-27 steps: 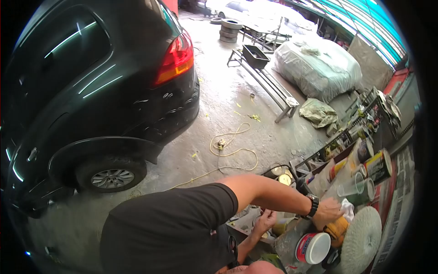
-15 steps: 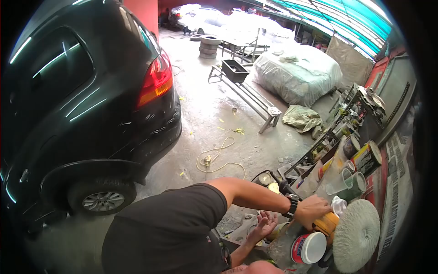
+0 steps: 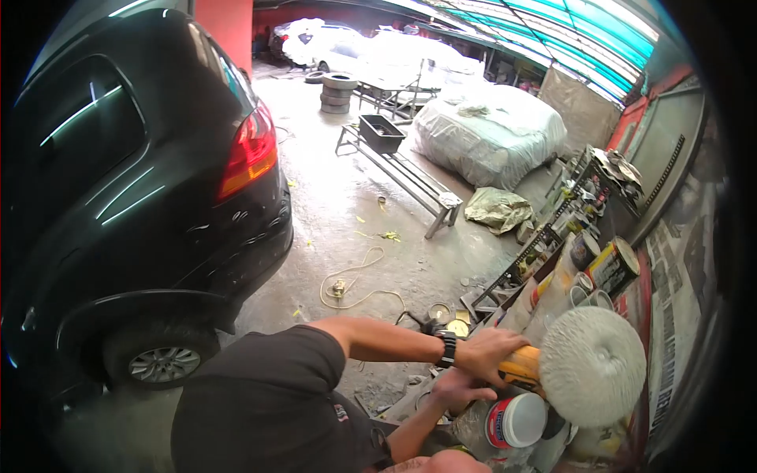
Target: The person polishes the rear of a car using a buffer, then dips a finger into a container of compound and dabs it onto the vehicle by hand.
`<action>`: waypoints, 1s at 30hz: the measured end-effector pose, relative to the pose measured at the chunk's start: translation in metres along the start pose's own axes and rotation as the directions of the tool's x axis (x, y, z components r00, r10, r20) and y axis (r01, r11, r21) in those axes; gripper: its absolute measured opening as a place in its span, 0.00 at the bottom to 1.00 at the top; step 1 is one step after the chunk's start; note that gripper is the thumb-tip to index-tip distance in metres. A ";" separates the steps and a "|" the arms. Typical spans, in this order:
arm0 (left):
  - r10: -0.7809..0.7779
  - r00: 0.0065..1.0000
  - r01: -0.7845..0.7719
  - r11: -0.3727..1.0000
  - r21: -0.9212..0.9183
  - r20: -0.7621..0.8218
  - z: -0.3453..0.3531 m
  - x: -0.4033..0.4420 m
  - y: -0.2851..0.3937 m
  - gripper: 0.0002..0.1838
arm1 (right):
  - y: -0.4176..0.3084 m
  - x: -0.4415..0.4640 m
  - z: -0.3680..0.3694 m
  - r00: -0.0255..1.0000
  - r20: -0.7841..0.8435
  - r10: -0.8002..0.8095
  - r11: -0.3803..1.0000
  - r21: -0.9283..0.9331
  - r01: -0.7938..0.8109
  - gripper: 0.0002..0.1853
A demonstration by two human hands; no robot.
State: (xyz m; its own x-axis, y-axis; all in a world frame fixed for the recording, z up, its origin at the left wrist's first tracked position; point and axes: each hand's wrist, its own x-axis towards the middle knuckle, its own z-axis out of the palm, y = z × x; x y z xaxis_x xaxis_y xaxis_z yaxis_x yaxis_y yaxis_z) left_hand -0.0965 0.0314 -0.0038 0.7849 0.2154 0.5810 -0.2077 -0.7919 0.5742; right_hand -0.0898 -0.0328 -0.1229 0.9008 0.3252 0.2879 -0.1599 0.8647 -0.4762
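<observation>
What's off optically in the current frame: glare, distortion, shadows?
Head view: glare washes out the far cars and nearby floor; streaky reflections on the black car; fisheye bend, black corners; wheel well in deep shadow; buffing pad texture readable.

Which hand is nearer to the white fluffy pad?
Left. Your left hand holds the orange tool beside the pad; your right hand is farther, near the red-and-white tub.

Dusty grey worktop (image 3: 471, 426), white-lidded red tub (image 3: 524, 420) on it, yellow-and-black can (image 3: 613, 266) farther along
</observation>
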 end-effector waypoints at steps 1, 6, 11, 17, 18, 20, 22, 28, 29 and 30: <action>-0.021 1.000 0.021 1.000 -0.009 -0.020 -0.004 -0.008 0.000 0.46 | 0.002 -0.002 0.003 1.000 -0.007 -0.007 1.000 -0.002 0.007 0.57; -0.072 0.992 0.064 0.995 -0.080 -0.101 -0.035 -0.034 -0.003 0.47 | 0.002 -0.027 0.008 0.996 0.026 0.080 0.982 -0.172 -0.074 0.56; -0.326 0.945 0.314 0.875 -0.369 0.033 -0.090 -0.044 0.020 0.45 | 0.006 -0.018 -0.012 0.890 0.436 0.132 0.869 -0.483 0.108 0.56; -0.349 0.929 0.179 0.717 -0.674 -0.125 -0.125 -0.078 0.019 0.49 | 0.010 -0.043 0.057 0.779 0.526 0.342 0.892 -0.443 -0.091 0.43; -0.380 0.916 0.162 0.642 -0.749 -0.128 -0.128 -0.088 0.021 0.47 | 0.010 -0.047 0.064 0.710 0.505 0.490 0.837 -0.500 -0.222 0.36; -0.414 0.897 0.142 0.604 -0.784 -0.157 -0.144 -0.108 0.022 0.44 | -0.010 -0.053 0.083 0.521 0.415 0.746 0.650 -0.624 -0.433 0.24; -0.411 0.884 0.128 0.670 -0.731 -0.222 -0.161 -0.127 0.022 0.42 | -0.010 -0.060 0.113 0.505 0.456 0.733 0.669 -0.619 -0.411 0.10; -0.423 0.839 0.112 0.750 -0.652 -0.343 -0.207 -0.166 0.037 0.36 | 0.006 -0.086 0.151 0.375 0.514 0.771 0.635 -0.658 -0.405 0.10; -0.428 0.834 0.138 0.772 -0.621 -0.348 -0.216 -0.170 0.043 0.36 | 0.011 -0.092 0.157 0.389 0.566 0.727 0.686 -0.628 -0.367 0.11; -0.432 0.830 0.162 0.792 -0.589 -0.353 -0.224 -0.174 0.050 0.35 | 0.016 -0.098 0.163 0.411 0.571 0.711 0.703 -0.592 -0.393 0.11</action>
State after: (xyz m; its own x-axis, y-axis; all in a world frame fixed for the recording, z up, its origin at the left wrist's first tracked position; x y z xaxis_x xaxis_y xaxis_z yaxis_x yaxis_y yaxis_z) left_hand -0.3746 0.0824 0.0530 0.5354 0.7225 0.4374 -0.3807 -0.2559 0.8886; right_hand -0.2467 0.0117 -0.0235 0.0258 0.9668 0.2542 -0.2276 0.2533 -0.9402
